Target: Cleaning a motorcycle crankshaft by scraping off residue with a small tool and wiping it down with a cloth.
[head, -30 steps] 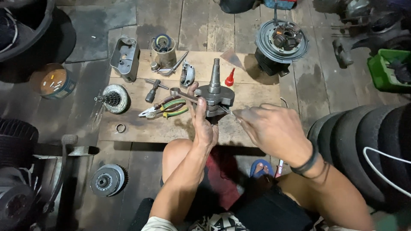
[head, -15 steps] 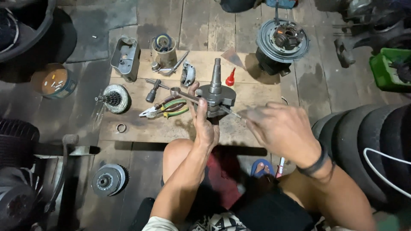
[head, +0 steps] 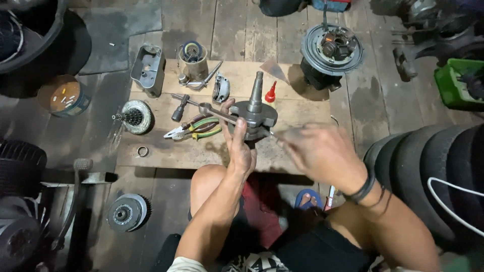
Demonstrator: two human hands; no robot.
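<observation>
Head view looks down on a wooden board (head: 166, 151) laid on the plank floor, where a steel crankshaft (head: 253, 117) stands with its tapered shaft upright near the middle. It is likely heavy, rigid and perhaps oily, so the thick round webs give the surest hold, not the slim shaft. The left hand (head: 239, 146) wraps those webs from the near side, fingers closed on them, thumb pointing up. The connecting rod (head: 214, 111) juts out to the left, above green-handled pliers (head: 194, 128). The right hand (head: 320, 151) is blurred just right of the crankshaft, fingers half curled towards it; whether it pinches anything cannot be told. A small red cone (head: 271, 92) sits just beyond.
</observation>
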